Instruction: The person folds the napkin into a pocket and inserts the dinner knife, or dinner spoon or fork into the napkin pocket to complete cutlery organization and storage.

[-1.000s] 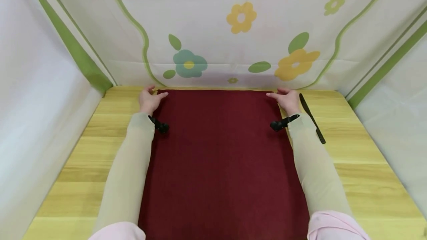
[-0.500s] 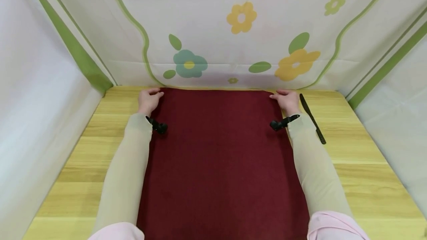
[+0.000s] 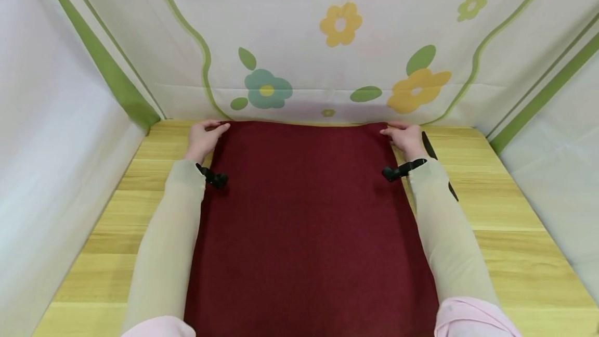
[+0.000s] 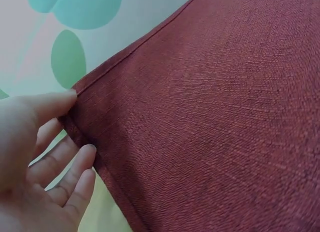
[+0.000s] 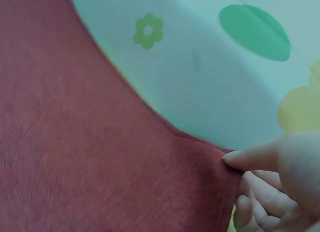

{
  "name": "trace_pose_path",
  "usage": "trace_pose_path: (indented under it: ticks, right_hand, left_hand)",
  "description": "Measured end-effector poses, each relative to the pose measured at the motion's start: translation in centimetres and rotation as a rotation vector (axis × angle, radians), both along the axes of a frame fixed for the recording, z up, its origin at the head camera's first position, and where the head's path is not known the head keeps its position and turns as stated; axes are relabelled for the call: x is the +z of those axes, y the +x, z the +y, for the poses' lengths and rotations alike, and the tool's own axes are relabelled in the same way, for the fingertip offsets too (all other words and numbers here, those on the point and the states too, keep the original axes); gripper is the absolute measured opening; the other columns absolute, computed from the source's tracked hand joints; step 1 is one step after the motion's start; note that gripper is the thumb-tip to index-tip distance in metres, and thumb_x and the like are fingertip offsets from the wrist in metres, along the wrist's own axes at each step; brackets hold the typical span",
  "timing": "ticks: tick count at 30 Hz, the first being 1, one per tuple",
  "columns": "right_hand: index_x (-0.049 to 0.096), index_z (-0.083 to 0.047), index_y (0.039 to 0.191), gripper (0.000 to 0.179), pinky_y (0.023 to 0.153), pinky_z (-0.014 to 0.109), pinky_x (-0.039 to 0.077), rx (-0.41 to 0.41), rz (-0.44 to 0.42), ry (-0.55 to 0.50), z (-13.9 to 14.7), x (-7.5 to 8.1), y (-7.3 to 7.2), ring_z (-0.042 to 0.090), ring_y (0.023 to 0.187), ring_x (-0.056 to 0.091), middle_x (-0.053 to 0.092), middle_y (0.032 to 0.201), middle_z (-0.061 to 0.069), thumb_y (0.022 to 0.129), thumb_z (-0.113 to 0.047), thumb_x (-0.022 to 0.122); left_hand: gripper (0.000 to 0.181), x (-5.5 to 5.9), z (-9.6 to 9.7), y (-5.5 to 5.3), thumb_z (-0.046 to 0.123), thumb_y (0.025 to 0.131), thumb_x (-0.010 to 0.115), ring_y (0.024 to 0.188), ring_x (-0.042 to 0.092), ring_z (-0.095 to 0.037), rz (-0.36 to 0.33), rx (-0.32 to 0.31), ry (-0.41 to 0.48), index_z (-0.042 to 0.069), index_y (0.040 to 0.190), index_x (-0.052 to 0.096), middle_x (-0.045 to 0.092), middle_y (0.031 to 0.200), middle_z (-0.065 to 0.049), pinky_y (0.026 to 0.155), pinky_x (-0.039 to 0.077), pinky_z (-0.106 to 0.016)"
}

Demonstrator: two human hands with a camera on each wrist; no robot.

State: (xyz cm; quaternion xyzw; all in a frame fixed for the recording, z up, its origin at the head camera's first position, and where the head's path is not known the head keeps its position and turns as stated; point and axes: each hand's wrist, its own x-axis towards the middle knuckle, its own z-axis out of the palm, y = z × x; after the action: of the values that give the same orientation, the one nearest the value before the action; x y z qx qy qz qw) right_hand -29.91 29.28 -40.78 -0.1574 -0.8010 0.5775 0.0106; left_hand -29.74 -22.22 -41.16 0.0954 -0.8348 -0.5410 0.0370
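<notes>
A dark red cloth (image 3: 304, 222) is lying spread over the tabletop (image 3: 505, 259), its longer visible direction running from the far edge toward the person; its near end is passing out of view, so its full length cannot be told. The cloth is extending inward and nearer from both hands, neither being closer to it: the left hand (image 3: 203, 139) is pinching the far left corner, the right hand (image 3: 406, 138) the far right one, each with its thumb on the upper face. Between these grips the far edge is dipping slightly, just beside an upright flower-printed sheet (image 3: 290, 30). Beyond the right hand, a slender black object (image 3: 429, 144) is lying on the tabletop, partly hidden by the right sleeve (image 3: 449, 243).
</notes>
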Motion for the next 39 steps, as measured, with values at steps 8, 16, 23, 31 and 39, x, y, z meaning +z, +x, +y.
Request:
trace_pose_path:
  ticks: [8, 16, 23, 31, 39]
  right_hand:
    - [0.061, -0.004, 0.141, 0.055, 0.093, 0.033, 0.052, 0.118, -0.007, -0.010, 0.9, 1.7, 0.5, 0.019, 0.102, 0.063, 0.068, 0.109, -0.005, 0.096, -0.033, 0.074]
    - [0.066, 0.004, 0.131, 0.048, 0.097, 0.038, 0.052, 0.162, 0.079, 0.042, 0.4, 2.0, 0.1, 0.009, 0.093, 0.067, 0.070, 0.122, 0.012, 0.096, -0.029, 0.074]
    - [0.049, 0.008, 0.146, 0.066, 0.090, 0.031, 0.055, 0.076, -0.062, 0.079, -0.3, 0.3, -0.4, 0.015, 0.089, 0.065, 0.055, 0.136, 0.022, 0.095, -0.026, 0.074]
    - [0.068, 0.005, 0.115, 0.038, 0.058, 0.020, 0.047, 0.031, -0.090, 0.040, -0.7, 0.1, -0.7, 0.007, 0.063, 0.055, 0.067, 0.079, -0.002, 0.092, -0.023, 0.078]
    - [0.069, -0.003, 0.098, 0.019, 0.061, 0.021, 0.049, 0.015, -0.082, -0.026, -0.7, 0.4, -0.7, 0.008, 0.063, 0.058, 0.063, 0.072, -0.004, 0.093, -0.019, 0.077]
  left_hand:
    - [0.046, 0.6, -0.9, -0.1, 0.030, 0.095, 0.075, 0.094, 0.058, -0.008, 0.088, -0.001, 0.010, -0.004, 0.124, 0.069, 0.066, 0.108, 0.000, 0.074, 0.045, -0.019]
    - [0.042, 1.9, -0.9, -0.3, 0.032, 0.095, 0.075, 0.097, 0.059, -0.008, 0.152, -0.034, -0.052, -0.001, 0.120, 0.071, 0.069, 0.110, -0.003, 0.076, 0.045, -0.023]
    - [0.043, 1.7, -0.3, -0.2, 0.033, 0.096, 0.073, 0.104, 0.060, -0.013, 0.121, -0.070, -0.054, 0.000, 0.123, 0.071, 0.068, 0.121, -0.009, 0.082, 0.046, -0.025]
    - [0.046, 1.8, -0.1, -0.3, 0.035, 0.096, 0.073, 0.102, 0.060, -0.013, 0.106, -0.058, -0.023, 0.000, 0.126, 0.069, 0.067, 0.118, -0.009, 0.081, 0.047, -0.023]
    - [0.044, 1.9, -0.2, -0.1, 0.030, 0.097, 0.072, 0.101, 0.064, -0.017, 0.106, -0.077, 0.021, -0.002, 0.127, 0.068, 0.068, 0.114, -0.008, 0.076, 0.051, -0.020]
